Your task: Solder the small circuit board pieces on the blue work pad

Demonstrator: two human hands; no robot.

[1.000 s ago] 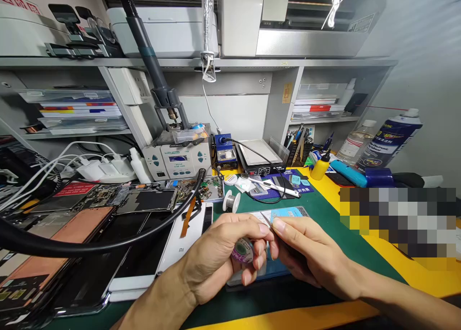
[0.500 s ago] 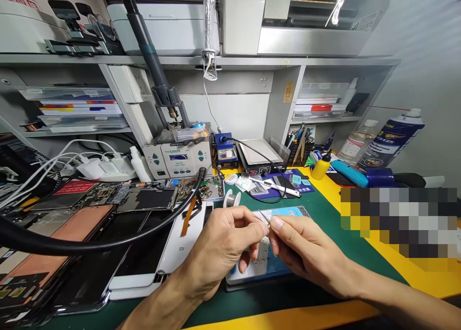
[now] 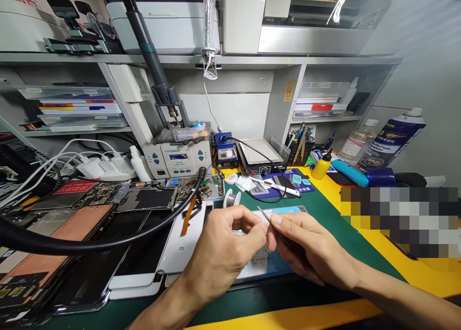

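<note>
My left hand (image 3: pixel 226 241) is closed in a pinch, thumb against forefinger, and whatever is between the fingertips is too small to make out. Close by on the right, my right hand (image 3: pixel 309 241) grips a pair of dark metal tweezers (image 3: pixel 265 215), whose thin tip points up and left past the left fingertips. Both hands hover over a flat blue and white panel (image 3: pixel 277 267) with printed marks, lying on the green mat (image 3: pixel 334 214) and partly hidden by the hands. Behind the left hand stands a solder spool (image 3: pixel 232 199).
Several phones and phone parts lie at left, including a white phone back (image 3: pixel 180 243). A thick black hose (image 3: pixel 144 243) arcs across them from the hot-air station (image 3: pixel 180 157). A white pen-like tool (image 3: pixel 277 186), yellow bottle (image 3: pixel 321 166) and spray can (image 3: pixel 391 140) stand or lie beyond.
The tweezers now show more of their length, tilted up-left in my right hand, which has turned slightly. My left hand keeps its pinch, its other fingers curled further out of sight.
</note>
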